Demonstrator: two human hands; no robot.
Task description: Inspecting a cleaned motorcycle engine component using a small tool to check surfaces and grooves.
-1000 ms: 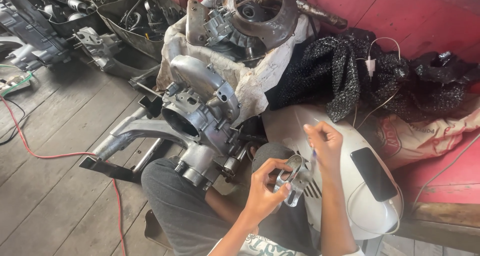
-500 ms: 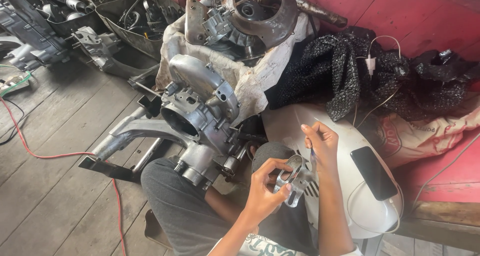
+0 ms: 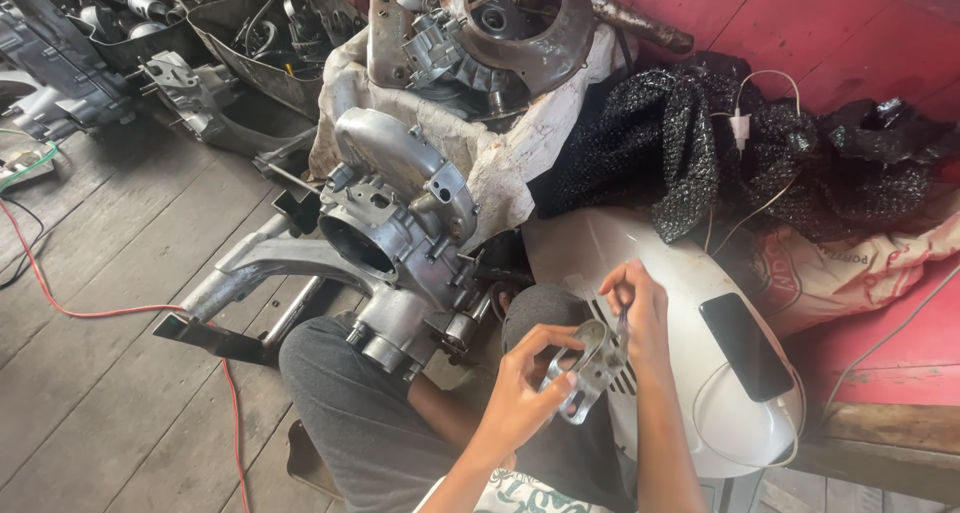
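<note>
Wooden floorboards (image 3: 120, 273) lie under the engine block (image 3: 400, 233). My left hand (image 3: 520, 398) grips a small metal bracket (image 3: 585, 373). My right hand (image 3: 635, 308) pinches a thin tool (image 3: 622, 323) against it.

Engine case (image 3: 400, 223) left of the scooter panel (image 3: 690, 373), phone (image 3: 745, 345) on the panel, cloth heap (image 3: 700, 143) behind

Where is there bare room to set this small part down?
Bare floorboards lie left of the engine case, crossed only by a red cord. The white panel is bare between the phone and black cloth. Crowded: the top left parts heap, and the lap where left hand and right hand hold the bracket.
</note>
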